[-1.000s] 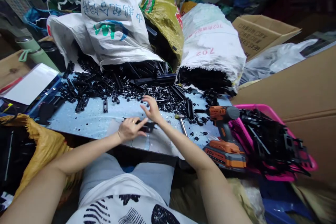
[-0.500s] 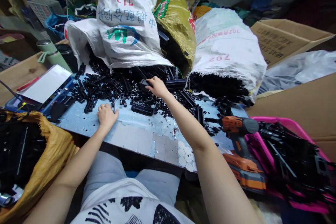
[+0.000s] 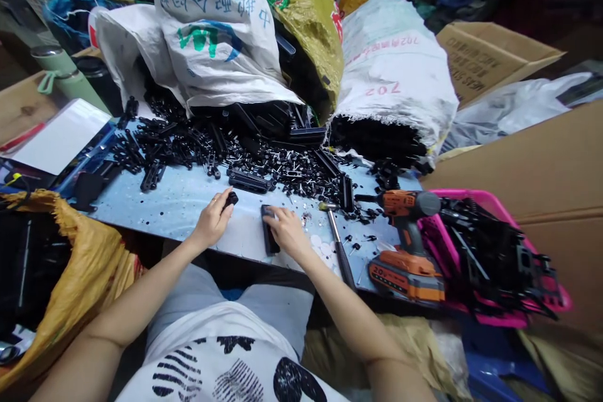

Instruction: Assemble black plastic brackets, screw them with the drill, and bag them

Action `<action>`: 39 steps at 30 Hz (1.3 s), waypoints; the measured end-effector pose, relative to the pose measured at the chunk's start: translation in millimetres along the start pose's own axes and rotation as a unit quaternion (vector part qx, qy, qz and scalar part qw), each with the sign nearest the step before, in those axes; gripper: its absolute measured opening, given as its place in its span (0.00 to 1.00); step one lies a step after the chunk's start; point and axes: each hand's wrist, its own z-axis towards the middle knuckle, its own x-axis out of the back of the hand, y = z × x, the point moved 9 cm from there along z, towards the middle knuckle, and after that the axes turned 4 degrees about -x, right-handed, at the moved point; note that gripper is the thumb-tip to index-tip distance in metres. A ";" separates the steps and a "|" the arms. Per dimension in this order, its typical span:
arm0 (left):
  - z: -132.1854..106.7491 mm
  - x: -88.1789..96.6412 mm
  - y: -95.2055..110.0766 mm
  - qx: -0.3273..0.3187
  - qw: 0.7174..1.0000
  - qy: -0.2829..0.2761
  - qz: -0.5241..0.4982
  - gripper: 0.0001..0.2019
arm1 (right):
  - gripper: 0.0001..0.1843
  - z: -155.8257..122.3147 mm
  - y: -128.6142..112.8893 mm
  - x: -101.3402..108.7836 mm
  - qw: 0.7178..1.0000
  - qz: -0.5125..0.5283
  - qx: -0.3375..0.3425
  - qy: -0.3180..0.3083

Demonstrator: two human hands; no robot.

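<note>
My left hand (image 3: 211, 221) is closed, with a small black plastic part (image 3: 232, 199) pinched at its fingertips above the blue tabletop. My right hand (image 3: 289, 231) has its fingers on a black rectangular plastic bar (image 3: 269, 240), which stands lengthwise toward me near the front edge. Another long black bar (image 3: 248, 181) lies just beyond both hands. Behind it spreads a heap of small black parts and pins (image 3: 292, 163). To the right of my right hand rests a hammer (image 3: 340, 245) with a black handle.
An orange cordless drill (image 3: 405, 239) stands at the table's right, beside a pink basket (image 3: 518, 320) of black parts. White sacks (image 3: 221, 56) (image 3: 396, 69) and a golden sack (image 3: 313, 25) line the back. A yellow sack (image 3: 89, 264) stands at left.
My right hand has come back from the heap toward the front edge with a black bar. My left hand has moved right and now holds a small part. The hammer has come into view.
</note>
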 end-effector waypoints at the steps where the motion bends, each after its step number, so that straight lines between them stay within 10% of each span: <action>1: -0.9 -8.1 1.7 0.004 1.000 -0.019 -0.017 0.21 | 0.20 0.0 10.8 -0.8 0.997 -0.006 -0.077 0.025; 4: -2.0 -19.0 -0.3 0.034 0.998 -0.034 -0.037 0.18 | 0.34 -0.6 30.4 -14.6 0.975 0.016 -0.215 0.050; 10: -8.9 -19.2 -10.9 0.129 0.990 -0.043 -0.045 0.19 | 0.28 -2.6 51.5 -20.8 0.939 0.215 -0.230 0.138; 16: -14.9 -45.3 6.7 0.122 0.977 -0.077 -0.156 0.21 | 0.30 3.5 15.6 -27.1 0.745 0.640 -0.183 0.047; 18: -12.3 -40.9 17.7 0.086 0.988 -0.053 -0.120 0.20 | 0.31 4.2 6.0 -22.5 0.726 0.666 -0.170 0.038; 26: -18.8 -32.3 44.8 -0.007 0.998 -0.049 0.028 0.19 | 0.27 0.7 5.0 19.7 0.876 0.474 -0.019 0.089; 32: -19.4 -24.2 62.3 -0.038 0.994 0.097 0.017 0.18 | 0.27 -4.4 -4.9 15.2 0.852 0.500 -0.039 0.152; 39: -18.6 -40.3 41.4 -0.044 0.999 0.030 -0.001 0.17 | 0.28 -4.0 -7.4 7.2 0.893 0.436 -0.011 0.116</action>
